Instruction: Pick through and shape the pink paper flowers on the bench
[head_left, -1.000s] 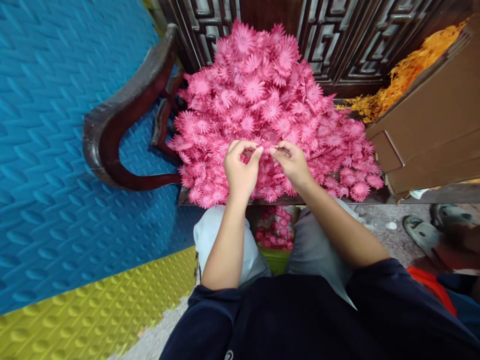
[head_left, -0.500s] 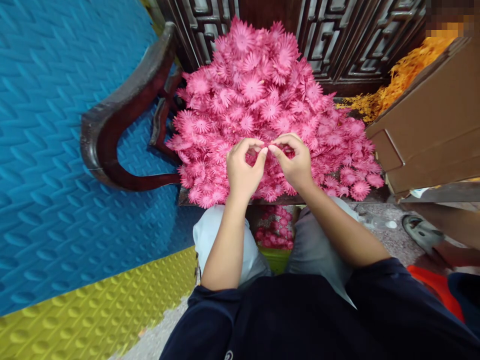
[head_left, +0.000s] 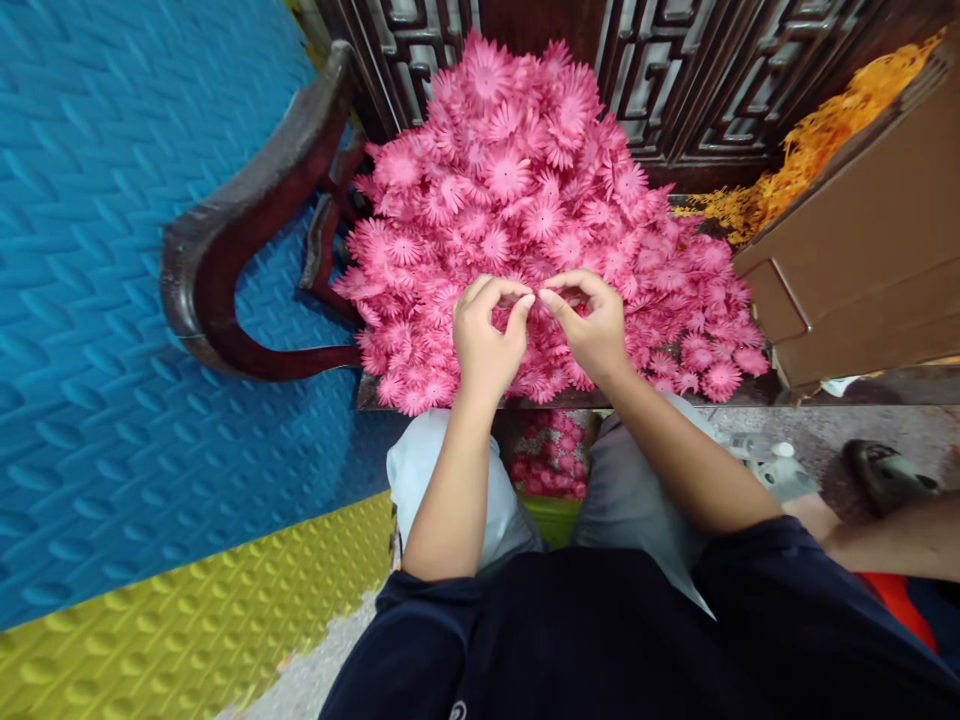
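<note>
A large heap of pink artificial flower heads (head_left: 507,178) is piled on a dark wooden seat (head_left: 637,403) in front of me. Over the heap's near side, my left hand (head_left: 487,335) is closed in a pinch, thumb against fingertips. My right hand (head_left: 596,325) pinches the same way just beside it, and the two sets of fingertips almost meet. Whatever sits between them is too small to make out against the pink behind.
A curved wooden armrest (head_left: 217,260) rises at the left over blue matting (head_left: 90,300). To the right stands a cardboard box (head_left: 862,230) beside orange strands (head_left: 825,125). More pink flowers (head_left: 551,460) lie below, between my knees. Another person's leg (head_left: 900,535) and shoes (head_left: 892,475) are at the lower right.
My hands stay nearly in place, both still pinching, with only slight finger movement. At the lower right, the other person's legs and shoes have shifted.
</note>
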